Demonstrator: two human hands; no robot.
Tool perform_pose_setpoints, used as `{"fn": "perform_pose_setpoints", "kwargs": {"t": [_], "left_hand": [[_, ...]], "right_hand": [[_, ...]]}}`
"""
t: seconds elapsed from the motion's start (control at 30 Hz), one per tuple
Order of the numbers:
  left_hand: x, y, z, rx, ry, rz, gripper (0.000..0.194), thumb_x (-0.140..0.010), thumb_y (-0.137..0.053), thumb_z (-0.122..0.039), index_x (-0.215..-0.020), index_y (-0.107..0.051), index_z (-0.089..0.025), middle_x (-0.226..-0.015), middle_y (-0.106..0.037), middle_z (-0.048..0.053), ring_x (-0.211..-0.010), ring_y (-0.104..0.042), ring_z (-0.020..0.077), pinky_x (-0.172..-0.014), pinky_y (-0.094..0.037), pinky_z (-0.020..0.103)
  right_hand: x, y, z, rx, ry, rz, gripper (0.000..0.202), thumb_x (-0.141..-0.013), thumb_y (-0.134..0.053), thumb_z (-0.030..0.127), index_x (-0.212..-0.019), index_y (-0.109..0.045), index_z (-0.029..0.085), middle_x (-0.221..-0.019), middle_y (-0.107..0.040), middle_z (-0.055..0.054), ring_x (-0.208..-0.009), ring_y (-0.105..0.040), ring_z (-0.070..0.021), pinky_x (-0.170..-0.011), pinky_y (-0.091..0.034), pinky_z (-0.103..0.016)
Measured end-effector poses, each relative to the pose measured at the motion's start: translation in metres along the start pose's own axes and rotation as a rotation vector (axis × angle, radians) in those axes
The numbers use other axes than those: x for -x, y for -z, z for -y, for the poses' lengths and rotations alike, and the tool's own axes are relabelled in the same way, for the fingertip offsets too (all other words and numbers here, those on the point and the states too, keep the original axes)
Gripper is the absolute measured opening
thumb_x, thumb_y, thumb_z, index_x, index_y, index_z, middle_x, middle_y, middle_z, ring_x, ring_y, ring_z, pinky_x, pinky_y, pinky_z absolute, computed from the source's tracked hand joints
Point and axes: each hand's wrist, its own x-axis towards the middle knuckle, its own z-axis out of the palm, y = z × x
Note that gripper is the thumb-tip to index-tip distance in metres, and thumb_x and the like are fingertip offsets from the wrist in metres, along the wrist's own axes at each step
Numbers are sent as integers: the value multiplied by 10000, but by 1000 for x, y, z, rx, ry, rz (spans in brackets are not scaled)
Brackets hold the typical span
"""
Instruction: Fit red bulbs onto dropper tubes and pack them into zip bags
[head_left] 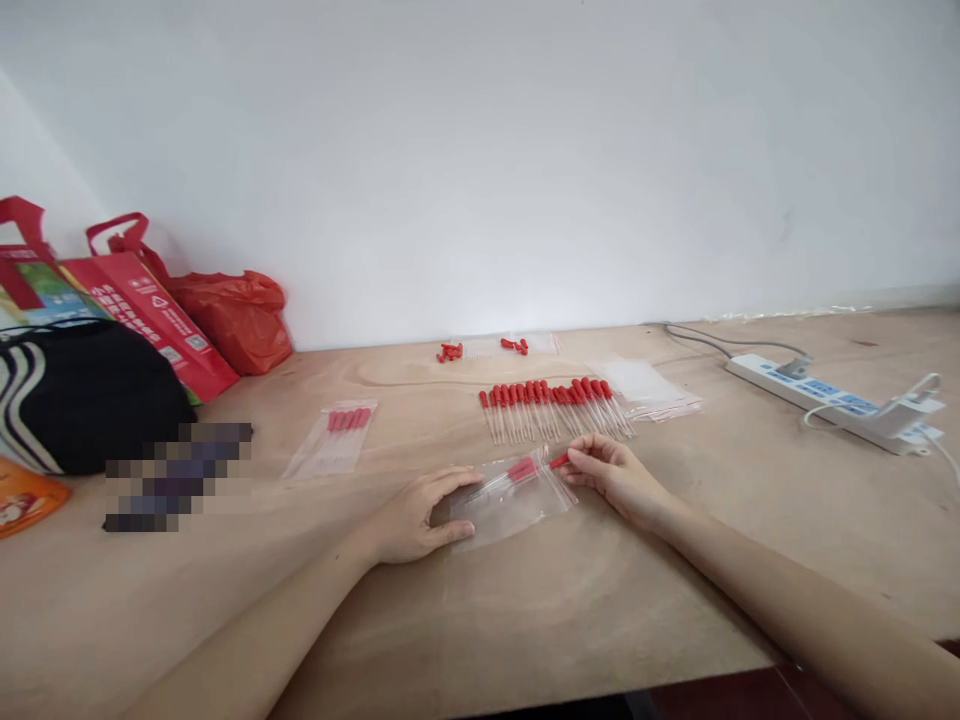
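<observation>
- Left hand (424,512), fingers spread, is touching the plastic bag (496,518) between hands; light contact risks slipping.
- Right hand (613,474) is pinching a red dropper (559,461) at the bag's mouth; crooked angle risks snagging.

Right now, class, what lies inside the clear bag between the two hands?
Through the clear bag show red bulbs with thin clear stems; overlap and glare hide their exact number. The right hand pinches another red bulb at the mouth, fingers covering its end.
</observation>
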Motion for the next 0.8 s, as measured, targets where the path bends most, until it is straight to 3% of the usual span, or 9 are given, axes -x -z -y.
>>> {"fn": "perform_pose_setpoints", "kwargs": {"t": [0.1, 0.2, 0.3, 0.47, 0.63, 0.7, 0.8], "left_hand": [[0, 0, 0, -1, -2, -7, 495, -787, -513, -443, -1231, -404, -256, -1287, -439, 31, -1195, -372, 221, -996, -298, 386], [0, 0, -1, 1, -6, -7, 494, -786, -516, -440, -1226, -409, -243, -1281, -445, 39, -1188, -380, 218, -993, -304, 377], [-1, 0, -2, 0, -14, -7, 497, -784, -521, -435, -1225, -411, -234, -1278, -446, 45, -1183, -385, 214, -990, -308, 369], [-2, 0, -2, -9, -18, -20, 494, -782, -527, -425, -1222, -415, -229, -1268, -455, 52, -1169, -400, 218, -979, -320, 370], [-1, -1, 0, -11, -18, -14, 485, -788, -518, -425, -1223, -410, -239, -1272, -451, 46, -1173, -398, 213, -983, -317, 369], [-1, -1, 1, -12, -16, -10, 494, -786, -518, -435, -1228, -403, -246, -1280, -443, 44, -1180, -390, 213, -987, -312, 374], [-1, 0, 1, -16, 0, -3, 500, -786, -518, -438, -1234, -396, -253, -1291, -432, 42, -1192, -377, 214, -993, -302, 383]], "right_hand": [[5, -2, 4, 194, -26, 145, 314, -564, -722, 349, -730, -533, 161, -568, -558, 42, -407, -467, -38, -396, -392, -172], [5, -4, 6, 327, -33, 217, 334, -546, -720, 343, -767, -551, 156, -660, -590, 22, -332, -364, -3, -299, -286, -158], [1, -8, 3, 364, -17, 233, 328, -546, -706, 353, -753, -544, 157, -714, -605, 3, -336, -362, -4, -300, -288, -162], [-5, -14, -8, 481, 97, 138, 259, -592, -669, 368, -628, -518, 161, -521, -523, 35, -385, -411, -44, -352, -307, -172], [-9, -3, -1, 693, 160, 284, 231, -670, -592, 379, -602, -576, 158, -473, -506, 28, -398, -406, -62, -378, -301, -187], [-18, 7, 10, 795, 214, 220, 234, -690, -560, 383, -622, -603, 163, -503, -539, 16, -424, -436, -77, -405, -318, -200], [-44, 27, 28, 1081, 397, -112, 202, -702, -537, 349, -646, -631, 179, -642, -610, -16, -573, -530, -125, -529, -377, -235]]}}
